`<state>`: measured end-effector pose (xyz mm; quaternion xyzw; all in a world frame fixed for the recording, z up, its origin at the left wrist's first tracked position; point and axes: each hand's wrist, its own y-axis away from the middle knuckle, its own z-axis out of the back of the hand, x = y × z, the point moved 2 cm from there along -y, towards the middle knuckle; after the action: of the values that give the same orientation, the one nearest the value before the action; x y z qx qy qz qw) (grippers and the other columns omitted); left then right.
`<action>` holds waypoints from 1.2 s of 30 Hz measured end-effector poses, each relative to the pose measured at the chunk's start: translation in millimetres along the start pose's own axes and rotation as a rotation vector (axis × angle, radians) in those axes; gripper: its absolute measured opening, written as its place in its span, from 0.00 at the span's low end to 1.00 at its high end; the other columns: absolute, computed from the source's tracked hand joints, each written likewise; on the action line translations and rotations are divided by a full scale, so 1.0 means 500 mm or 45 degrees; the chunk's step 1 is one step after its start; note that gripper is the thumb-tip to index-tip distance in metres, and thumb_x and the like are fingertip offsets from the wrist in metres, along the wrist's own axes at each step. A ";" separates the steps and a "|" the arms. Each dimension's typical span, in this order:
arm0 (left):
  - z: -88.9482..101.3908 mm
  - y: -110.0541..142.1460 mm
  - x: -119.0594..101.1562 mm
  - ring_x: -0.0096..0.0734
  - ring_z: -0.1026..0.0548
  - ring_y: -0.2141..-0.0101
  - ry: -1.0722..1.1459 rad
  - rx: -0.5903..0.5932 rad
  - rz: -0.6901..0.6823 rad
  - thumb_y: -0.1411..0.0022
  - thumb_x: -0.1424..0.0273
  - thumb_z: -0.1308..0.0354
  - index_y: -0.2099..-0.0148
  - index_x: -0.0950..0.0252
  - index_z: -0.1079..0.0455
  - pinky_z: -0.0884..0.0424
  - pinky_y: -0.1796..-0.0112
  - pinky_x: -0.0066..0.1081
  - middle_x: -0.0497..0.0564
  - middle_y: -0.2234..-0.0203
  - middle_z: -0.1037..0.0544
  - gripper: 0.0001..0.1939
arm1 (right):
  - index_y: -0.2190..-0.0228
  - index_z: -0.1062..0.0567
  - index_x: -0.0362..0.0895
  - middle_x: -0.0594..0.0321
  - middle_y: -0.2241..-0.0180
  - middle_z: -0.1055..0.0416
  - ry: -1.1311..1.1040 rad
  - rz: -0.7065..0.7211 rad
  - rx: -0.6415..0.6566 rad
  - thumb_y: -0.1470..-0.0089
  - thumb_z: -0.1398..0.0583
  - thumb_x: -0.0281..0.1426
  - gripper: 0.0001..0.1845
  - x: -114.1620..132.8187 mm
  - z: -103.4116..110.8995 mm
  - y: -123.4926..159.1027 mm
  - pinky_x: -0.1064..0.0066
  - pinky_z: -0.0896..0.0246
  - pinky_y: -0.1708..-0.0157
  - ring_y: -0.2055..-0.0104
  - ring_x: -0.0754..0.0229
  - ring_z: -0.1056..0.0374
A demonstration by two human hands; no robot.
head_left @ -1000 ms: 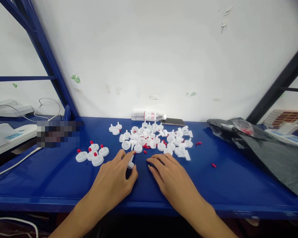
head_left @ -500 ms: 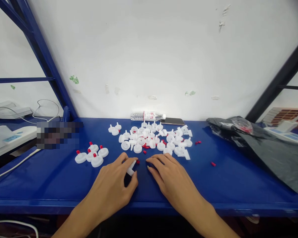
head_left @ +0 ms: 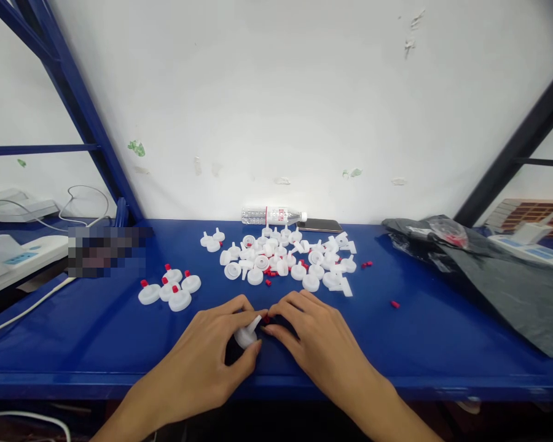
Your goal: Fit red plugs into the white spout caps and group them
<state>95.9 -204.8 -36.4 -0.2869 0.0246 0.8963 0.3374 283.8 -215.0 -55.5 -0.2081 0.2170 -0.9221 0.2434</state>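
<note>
Near the front of the blue table, my left hand (head_left: 221, 344) is closed around a white nozzle cap (head_left: 246, 337), its spout tilted up to the right. My right hand (head_left: 311, 328) pinches a small red tip cap (head_left: 266, 319) between thumb and fingers, close beside the spout; whether the two touch I cannot tell. Behind my hands lies a loose pile of white nozzle caps (head_left: 310, 282) with red tip caps (head_left: 268, 282) among them. To the left stand several white caps with red tips fitted (head_left: 179, 299).
A clear water bottle (head_left: 273, 215) lies against the wall, beside a dark phone (head_left: 320, 225). At right are a black plastic bag (head_left: 498, 285) and a stray red tip cap (head_left: 395, 304). A white power strip (head_left: 41, 248) with cables is at far left.
My right hand has moved left to my left hand and now grips the red tip cap. In my left hand the nozzle cap has turned, showing its round base and spout.
</note>
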 end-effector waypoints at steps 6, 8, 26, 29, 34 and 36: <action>-0.003 -0.005 0.011 0.29 0.28 0.65 0.079 -0.006 0.072 0.31 0.66 0.44 0.61 0.58 0.28 0.36 0.62 0.31 0.43 0.64 0.27 0.06 | 0.63 0.22 0.44 0.63 0.65 0.24 0.002 0.033 0.001 0.37 0.38 0.25 0.04 0.000 -0.001 0.002 0.65 0.34 0.66 0.63 0.56 0.27; -0.007 -0.010 0.021 0.29 0.29 0.67 0.142 -0.036 0.093 0.32 0.65 0.42 0.59 0.58 0.27 0.36 0.65 0.30 0.43 0.64 0.26 0.05 | 0.63 0.22 0.44 0.63 0.66 0.24 -0.012 0.037 -0.001 0.37 0.38 0.25 0.04 -0.001 -0.001 0.002 0.65 0.34 0.67 0.64 0.56 0.27; -0.009 -0.005 0.036 0.21 0.38 0.78 0.373 -0.154 0.142 0.36 0.68 0.37 0.33 0.47 0.38 0.34 0.73 0.24 0.44 0.53 0.18 0.32 | 0.57 0.21 0.48 0.64 0.62 0.19 -0.460 0.050 -0.491 0.35 0.40 0.27 0.08 0.018 0.044 0.007 0.73 0.29 0.60 0.63 0.62 0.23; -0.011 -0.002 0.037 0.21 0.38 0.78 0.378 -0.150 0.138 0.36 0.67 0.36 0.33 0.47 0.37 0.34 0.74 0.24 0.44 0.53 0.18 0.31 | 0.60 0.20 0.48 0.65 0.63 0.18 -0.454 0.075 -0.419 0.35 0.39 0.28 0.06 0.019 0.040 0.008 0.73 0.28 0.62 0.66 0.62 0.23; -0.009 0.002 0.035 0.23 0.35 0.76 0.341 -0.188 0.075 0.34 0.64 0.37 0.35 0.46 0.36 0.32 0.72 0.25 0.44 0.51 0.19 0.27 | 0.59 0.20 0.47 0.66 0.62 0.18 -0.477 0.162 -0.331 0.34 0.39 0.27 0.07 0.017 0.032 0.008 0.74 0.28 0.60 0.63 0.63 0.21; -0.006 0.003 0.028 0.25 0.30 0.71 0.320 -0.185 0.028 0.33 0.66 0.37 0.34 0.45 0.36 0.28 0.66 0.27 0.45 0.50 0.20 0.28 | 0.60 0.19 0.47 0.66 0.61 0.17 -0.472 0.188 -0.343 0.34 0.40 0.26 0.08 0.016 0.031 0.009 0.74 0.28 0.59 0.61 0.63 0.21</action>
<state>87.8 -198.3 -46.6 -0.4201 0.0050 0.8564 0.3001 286.6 -227.5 -42.6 -0.3881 0.3044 -0.8105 0.3160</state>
